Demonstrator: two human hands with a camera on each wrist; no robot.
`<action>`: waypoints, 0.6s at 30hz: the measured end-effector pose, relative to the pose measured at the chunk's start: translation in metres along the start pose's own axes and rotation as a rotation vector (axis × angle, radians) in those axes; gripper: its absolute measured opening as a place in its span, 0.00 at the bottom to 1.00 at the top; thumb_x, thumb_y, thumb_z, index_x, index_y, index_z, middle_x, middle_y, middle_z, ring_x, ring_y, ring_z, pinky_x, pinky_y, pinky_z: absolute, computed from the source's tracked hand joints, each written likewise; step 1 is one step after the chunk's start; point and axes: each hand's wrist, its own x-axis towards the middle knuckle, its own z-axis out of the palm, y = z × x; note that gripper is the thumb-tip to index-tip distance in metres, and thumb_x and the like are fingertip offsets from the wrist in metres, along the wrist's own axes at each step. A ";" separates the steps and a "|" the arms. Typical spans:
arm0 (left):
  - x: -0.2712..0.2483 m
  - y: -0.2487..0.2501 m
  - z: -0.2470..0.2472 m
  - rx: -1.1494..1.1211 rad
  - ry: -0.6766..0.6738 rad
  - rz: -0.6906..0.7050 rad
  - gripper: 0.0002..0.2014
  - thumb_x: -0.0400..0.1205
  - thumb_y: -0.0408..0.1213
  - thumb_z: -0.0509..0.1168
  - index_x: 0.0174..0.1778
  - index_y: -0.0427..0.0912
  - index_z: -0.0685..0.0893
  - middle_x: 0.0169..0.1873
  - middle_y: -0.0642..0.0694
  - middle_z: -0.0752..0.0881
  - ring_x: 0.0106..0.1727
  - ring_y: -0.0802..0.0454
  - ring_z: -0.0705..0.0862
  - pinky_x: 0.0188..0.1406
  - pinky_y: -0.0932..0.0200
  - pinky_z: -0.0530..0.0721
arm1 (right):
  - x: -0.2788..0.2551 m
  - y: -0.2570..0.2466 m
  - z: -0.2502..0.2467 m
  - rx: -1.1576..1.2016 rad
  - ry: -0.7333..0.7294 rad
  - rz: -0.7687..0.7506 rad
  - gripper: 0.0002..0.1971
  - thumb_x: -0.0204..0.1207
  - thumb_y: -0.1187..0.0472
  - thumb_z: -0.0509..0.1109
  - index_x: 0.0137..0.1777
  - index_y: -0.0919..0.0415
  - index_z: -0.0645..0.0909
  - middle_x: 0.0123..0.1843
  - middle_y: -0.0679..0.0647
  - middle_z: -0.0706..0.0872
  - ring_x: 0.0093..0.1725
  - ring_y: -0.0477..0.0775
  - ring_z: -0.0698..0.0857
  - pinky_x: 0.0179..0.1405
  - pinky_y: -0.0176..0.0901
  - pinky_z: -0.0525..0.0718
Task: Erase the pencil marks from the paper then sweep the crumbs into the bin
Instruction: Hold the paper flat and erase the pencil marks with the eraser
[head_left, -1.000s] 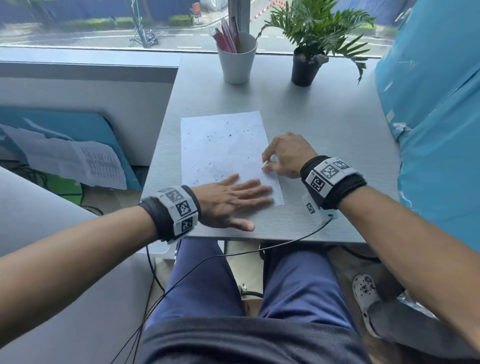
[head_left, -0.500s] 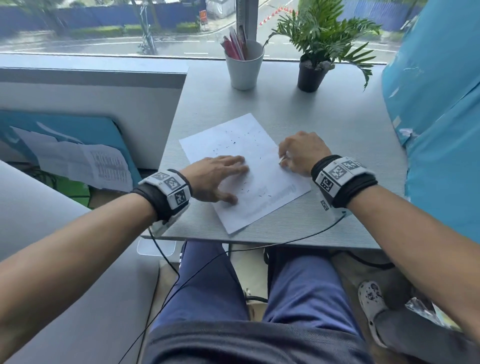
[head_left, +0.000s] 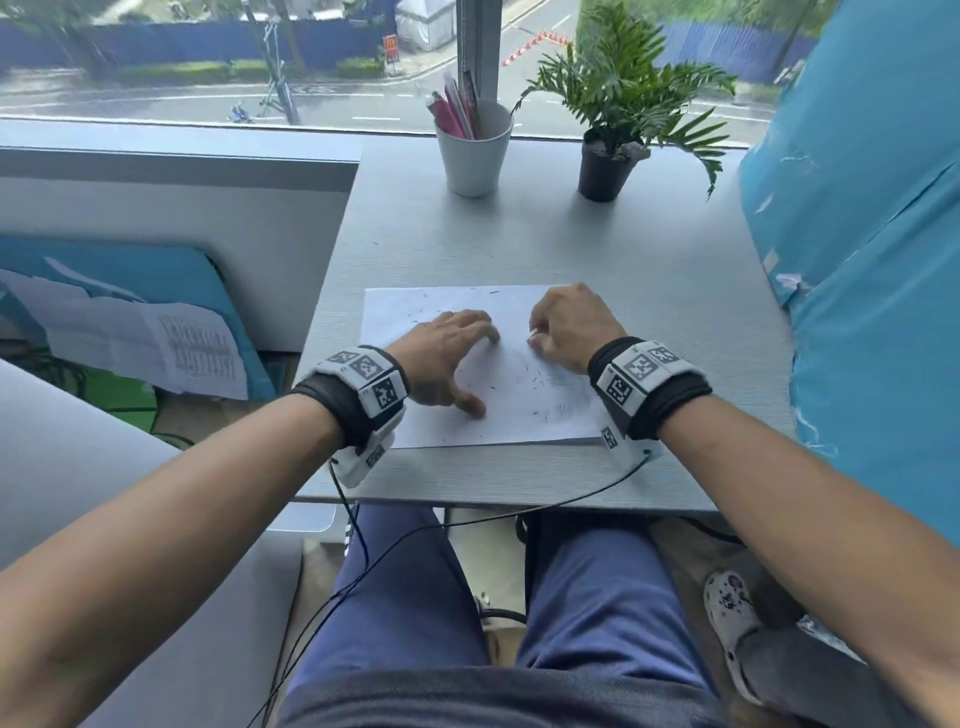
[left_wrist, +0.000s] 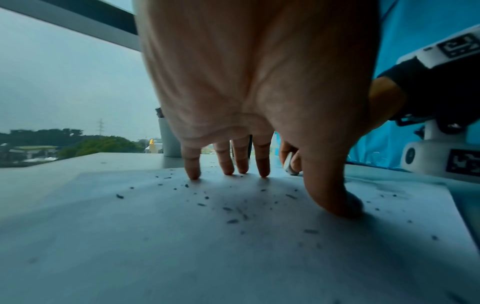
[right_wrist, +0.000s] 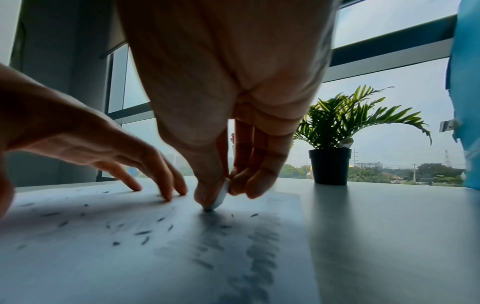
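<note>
A white sheet of paper (head_left: 519, 415) lies crosswise on the grey table (head_left: 675, 322). Dark eraser crumbs (left_wrist: 232, 221) are scattered over it. Smudged pencil marks (right_wrist: 259, 246) remain near its right end. My left hand (head_left: 467, 369) presses the sheet down with spread fingertips (left_wrist: 193, 174) and thumb. My right hand (head_left: 537, 338) pinches a small white eraser (right_wrist: 219, 198) between thumb and fingers. The eraser's tip touches the paper just above the marks. The eraser (left_wrist: 288, 164) also shows past my left thumb.
A white cup of pens (head_left: 474, 150) and a potted plant (head_left: 608, 161) stand at the table's far edge by the window. A blue panel (head_left: 857, 260) borders the right side. A black cable (head_left: 467, 525) hangs below the front edge.
The paper has been turned from lengthwise through a slant to crosswise. My left hand shifted from flat on the near corner to fingertips on the sheet's middle. My right hand kept the eraser.
</note>
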 end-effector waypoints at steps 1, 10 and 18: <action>0.002 0.000 0.001 0.006 -0.032 -0.023 0.53 0.66 0.63 0.79 0.84 0.52 0.62 0.86 0.48 0.56 0.85 0.43 0.57 0.84 0.38 0.60 | -0.001 -0.001 0.000 0.001 -0.002 -0.001 0.01 0.70 0.60 0.75 0.39 0.54 0.87 0.45 0.56 0.88 0.48 0.58 0.85 0.50 0.51 0.88; 0.009 0.002 -0.001 0.001 -0.217 -0.109 0.70 0.60 0.70 0.79 0.87 0.62 0.35 0.85 0.55 0.30 0.85 0.50 0.29 0.79 0.30 0.32 | 0.004 0.014 -0.006 0.136 -0.016 0.026 0.03 0.68 0.60 0.77 0.40 0.58 0.91 0.32 0.45 0.82 0.43 0.49 0.82 0.46 0.40 0.83; 0.015 0.004 -0.004 0.024 -0.271 -0.144 0.73 0.56 0.72 0.79 0.84 0.65 0.31 0.83 0.57 0.25 0.84 0.50 0.25 0.77 0.19 0.34 | -0.012 -0.013 0.003 0.171 -0.067 -0.054 0.03 0.70 0.59 0.76 0.39 0.58 0.90 0.33 0.46 0.83 0.37 0.47 0.82 0.36 0.36 0.79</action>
